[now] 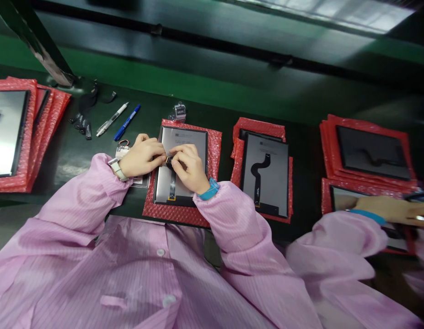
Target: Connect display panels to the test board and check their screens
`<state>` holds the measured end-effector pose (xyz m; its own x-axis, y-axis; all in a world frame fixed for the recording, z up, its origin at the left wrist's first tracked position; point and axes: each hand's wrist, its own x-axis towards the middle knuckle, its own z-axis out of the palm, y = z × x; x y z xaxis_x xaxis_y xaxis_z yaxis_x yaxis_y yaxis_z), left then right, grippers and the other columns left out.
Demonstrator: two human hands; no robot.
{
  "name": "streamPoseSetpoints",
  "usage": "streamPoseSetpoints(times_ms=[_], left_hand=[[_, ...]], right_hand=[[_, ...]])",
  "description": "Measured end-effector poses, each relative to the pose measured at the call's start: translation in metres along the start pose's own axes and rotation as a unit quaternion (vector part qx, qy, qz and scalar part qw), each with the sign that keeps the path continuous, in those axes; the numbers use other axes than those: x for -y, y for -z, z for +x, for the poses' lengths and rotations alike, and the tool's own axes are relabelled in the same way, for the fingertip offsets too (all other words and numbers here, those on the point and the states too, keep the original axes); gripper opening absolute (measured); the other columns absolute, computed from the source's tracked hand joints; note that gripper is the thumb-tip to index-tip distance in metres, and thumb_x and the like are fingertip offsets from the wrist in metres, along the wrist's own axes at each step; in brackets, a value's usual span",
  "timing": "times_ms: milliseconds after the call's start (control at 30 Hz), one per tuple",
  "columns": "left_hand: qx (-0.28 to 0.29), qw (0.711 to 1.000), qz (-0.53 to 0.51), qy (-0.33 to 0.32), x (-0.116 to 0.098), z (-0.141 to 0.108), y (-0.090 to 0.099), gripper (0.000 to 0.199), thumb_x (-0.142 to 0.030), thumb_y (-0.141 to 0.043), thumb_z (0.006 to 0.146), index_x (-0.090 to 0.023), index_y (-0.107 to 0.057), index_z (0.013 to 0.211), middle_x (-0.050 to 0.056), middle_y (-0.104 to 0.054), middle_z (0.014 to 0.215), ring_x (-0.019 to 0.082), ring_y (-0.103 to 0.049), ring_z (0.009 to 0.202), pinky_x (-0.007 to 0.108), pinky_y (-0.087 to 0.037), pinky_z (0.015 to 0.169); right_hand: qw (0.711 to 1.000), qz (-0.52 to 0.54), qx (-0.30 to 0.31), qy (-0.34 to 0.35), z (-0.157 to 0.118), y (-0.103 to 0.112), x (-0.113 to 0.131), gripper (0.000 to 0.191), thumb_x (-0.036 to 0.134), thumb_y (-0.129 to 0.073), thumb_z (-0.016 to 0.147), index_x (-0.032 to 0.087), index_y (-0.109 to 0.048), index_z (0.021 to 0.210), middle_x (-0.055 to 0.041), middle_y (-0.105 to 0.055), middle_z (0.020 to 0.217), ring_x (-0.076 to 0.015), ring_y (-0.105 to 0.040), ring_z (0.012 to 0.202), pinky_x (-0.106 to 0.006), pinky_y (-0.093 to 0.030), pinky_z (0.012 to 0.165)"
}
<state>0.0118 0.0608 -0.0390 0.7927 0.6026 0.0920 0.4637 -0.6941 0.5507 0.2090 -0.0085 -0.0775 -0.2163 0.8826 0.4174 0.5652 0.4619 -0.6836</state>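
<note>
Head view: I have the left hand (141, 157) and right hand (189, 167) closed in a tight pinching grip on the upper end of a thin black ribbon flex cable (172, 187). Its long axis points toward me, lying flat on a silver rectangular panel (184, 139) over red bubble wrap (177, 215).

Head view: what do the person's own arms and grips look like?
The left sleeve and right sleeve are loose, pink and finely striped, gathered at the cuffs. The left wrist wears a white band, and the right wrist a teal band. The left grip and right grip are bare, with no gloves.
</note>
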Motion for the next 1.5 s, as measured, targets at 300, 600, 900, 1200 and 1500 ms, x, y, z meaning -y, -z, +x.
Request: streamPoseSetpoints(times_ms=[300,600,900,1200,1500], left_hand=[[-0.002,1.000,0.003,0.008,-0.0018,0.0009,0.0007,0.033,-0.033,-0.043,0.097,-0.017,-0.063,0.077,0.003,-0.068,0.080,0.020,-0.054,0.083,0.043,-0.025,0.088],[-0.006,1.000,-0.014,0.007,-0.0015,0.0008,0.0008,0.034,-0.034,-0.042,0.097,-0.017,-0.064,0.077,0.003,-0.067,0.080,0.020,-0.054,0.083,0.044,-0.025,0.089],[-0.002,1.000,-0.021,-0.007,-0.0002,0.0010,0.0008,0.033,-0.034,-0.042,0.098,-0.018,-0.064,0.079,0.002,-0.066,0.079,0.020,-0.053,0.083,0.043,-0.024,0.087],[-0.019,1.000,0.002,-0.024,-0.0007,-0.0008,-0.0011,0.038,-0.039,-0.041,0.102,-0.018,-0.063,0.080,0.002,-0.064,0.076,0.020,-0.053,0.080,0.043,-0.024,0.088],[-0.058,0.998,0.007,-0.028,0.0012,-0.0016,-0.0024,0.036,-0.043,-0.049,0.100,-0.019,-0.071,0.084,0.003,-0.072,0.088,0.023,-0.059,0.093,0.046,-0.025,0.093]], right_hand=[[0.998,0.060,-0.030,0.010,-0.0001,0.0000,-0.0015,0.025,0.024,-0.052,0.099,0.020,-0.057,0.076,-0.0047,-0.071,0.104,-0.0211,-0.057,0.103,-0.040,-0.044,0.096],[0.999,0.027,-0.032,0.006,0.0002,-0.0008,-0.0009,0.024,0.024,-0.052,0.099,0.020,-0.058,0.076,-0.0056,-0.070,0.102,-0.0215,-0.056,0.102,-0.040,-0.043,0.096],[0.999,0.045,-0.022,0.006,0.0002,-0.0010,-0.0026,0.024,0.025,-0.052,0.100,0.020,-0.059,0.078,-0.0055,-0.070,0.102,-0.0212,-0.056,0.103,-0.039,-0.043,0.097],[0.998,0.055,0.005,-0.005,0.0002,0.0003,-0.0023,0.032,0.034,-0.046,0.104,0.020,-0.059,0.079,-0.0062,-0.070,0.105,-0.0217,-0.056,0.105,-0.041,-0.042,0.099],[0.999,0.053,0.001,-0.002,-0.0003,0.0002,-0.0014,0.034,0.037,-0.044,0.105,0.020,-0.059,0.080,-0.0071,-0.069,0.105,-0.0216,-0.056,0.105,-0.040,-0.042,0.099]])
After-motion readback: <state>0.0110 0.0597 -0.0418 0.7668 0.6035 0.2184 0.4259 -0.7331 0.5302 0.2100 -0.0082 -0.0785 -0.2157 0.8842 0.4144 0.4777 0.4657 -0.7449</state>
